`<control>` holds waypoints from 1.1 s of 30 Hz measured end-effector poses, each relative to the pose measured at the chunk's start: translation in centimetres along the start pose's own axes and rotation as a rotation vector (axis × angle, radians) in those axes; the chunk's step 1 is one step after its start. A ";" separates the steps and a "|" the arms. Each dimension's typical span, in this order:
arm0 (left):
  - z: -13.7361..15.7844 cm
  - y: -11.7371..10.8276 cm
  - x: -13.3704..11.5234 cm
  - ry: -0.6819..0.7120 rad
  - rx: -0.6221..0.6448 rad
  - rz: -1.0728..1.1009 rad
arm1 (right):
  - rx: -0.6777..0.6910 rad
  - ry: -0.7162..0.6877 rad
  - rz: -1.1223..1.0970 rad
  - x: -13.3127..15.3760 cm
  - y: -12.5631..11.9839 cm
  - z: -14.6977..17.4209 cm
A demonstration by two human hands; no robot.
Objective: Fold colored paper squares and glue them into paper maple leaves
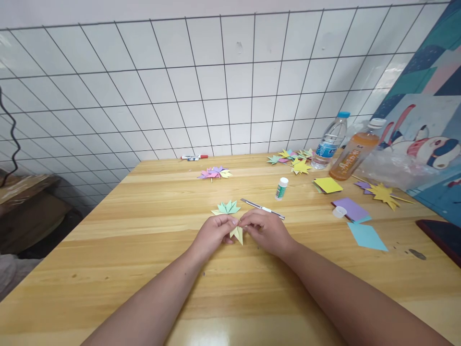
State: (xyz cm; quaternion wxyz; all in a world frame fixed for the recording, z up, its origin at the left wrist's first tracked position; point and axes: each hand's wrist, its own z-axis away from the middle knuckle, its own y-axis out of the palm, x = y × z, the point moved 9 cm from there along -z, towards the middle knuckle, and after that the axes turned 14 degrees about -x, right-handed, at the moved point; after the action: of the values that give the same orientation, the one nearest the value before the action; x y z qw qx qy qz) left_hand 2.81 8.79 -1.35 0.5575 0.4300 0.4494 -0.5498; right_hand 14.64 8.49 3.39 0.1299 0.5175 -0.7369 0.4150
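Between my two hands is a pale yellow folded paper piece point(237, 234) with pointed tips hanging down. My left hand point(214, 229) pinches it from the left, thumb on top. My right hand point(265, 228) has its fingertips closed on the paper's upper right edge. Just beyond them on the table lies a mint green folded paper leaf shape point(228, 207), with a pale yellow piece point(216, 212) at its left. A slim pen-like craft knife point(252, 204) lies behind my right hand, which partly covers it from view.
A white-capped glue stick point(281, 189) stands upright beyond my right hand. Folded paper shapes point(216, 173) lie farther back, near a marker point(194, 157). At right are a water bottle point(327, 144), an orange drink bottle point(355, 153), a blue paper sheet point(367, 236) and a dark tablet-like object point(441, 238).
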 end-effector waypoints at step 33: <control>-0.4 -1.0 -0.6 0.120 -0.137 0.110 | 0.097 0.762 -0.459 -4.2 2.4 1.7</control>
State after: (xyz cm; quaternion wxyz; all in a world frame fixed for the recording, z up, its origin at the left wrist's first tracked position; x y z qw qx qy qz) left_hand 1.84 9.31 -0.81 0.5872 0.4471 0.4940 -0.4597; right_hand 14.75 10.27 -1.50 0.4567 0.4833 -0.4819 0.5706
